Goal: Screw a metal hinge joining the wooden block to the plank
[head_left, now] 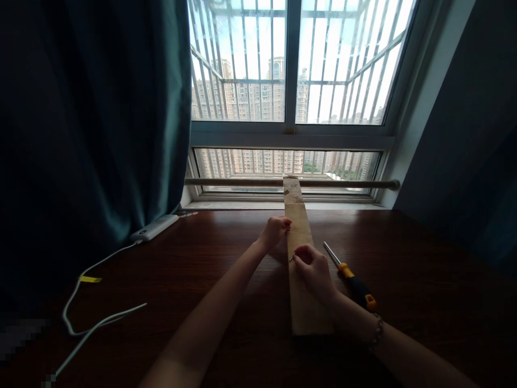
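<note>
A long pale wooden board (301,302) stretches away from me across the dark wooden tabletop. My left hand (275,230) is at the board's left edge, around its middle, with the fingers pinched together. What those fingers hold, if anything, is too small to make out. Nearer to me, my right hand (313,265) lies over the board, thumb and forefinger closed on a thin, short metal piece that looks like a screw (291,258). Its tip points toward the board's left edge. Right of this hand rests a screwdriver (355,284) with a black and yellow handle, its shaft pointing away.
A white power strip (155,228) with a white cable (76,293) lies at the left, by the dark curtain (169,134). A yellow tag (91,279) hangs on the cable. Behind the board's far end, a horizontal rail (343,184) crosses the barred window (238,59).
</note>
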